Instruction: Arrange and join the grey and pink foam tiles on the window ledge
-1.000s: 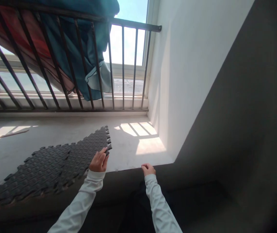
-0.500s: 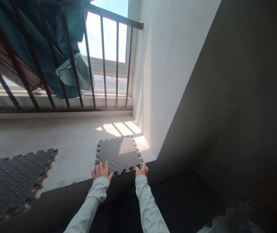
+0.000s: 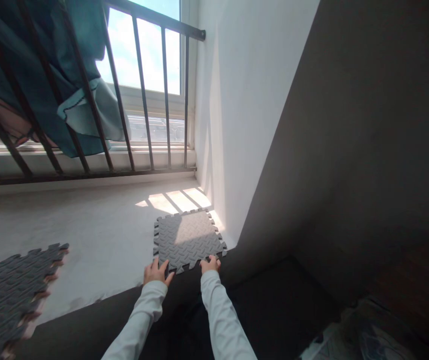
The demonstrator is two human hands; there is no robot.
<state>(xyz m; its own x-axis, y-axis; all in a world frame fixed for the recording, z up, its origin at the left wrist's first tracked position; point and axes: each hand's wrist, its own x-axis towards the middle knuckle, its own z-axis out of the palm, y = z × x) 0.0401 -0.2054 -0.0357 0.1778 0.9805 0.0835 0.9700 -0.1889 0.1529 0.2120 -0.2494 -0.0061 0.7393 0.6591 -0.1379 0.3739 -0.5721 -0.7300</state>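
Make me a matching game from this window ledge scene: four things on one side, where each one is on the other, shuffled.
Things:
1. single foam tile
2. stack of foam tiles
3. teal cloth
4. right hand

Places:
A. draped over the railing
B. far left of the ledge
C. in the ledge corner by the white wall
D. at the single tile's near right corner

Pairs: 1-C, 2-B, 3-A, 4-D

One single foam tile (image 3: 187, 239); one tile stack (image 3: 7, 295); two hands; one hanging cloth (image 3: 37, 75).
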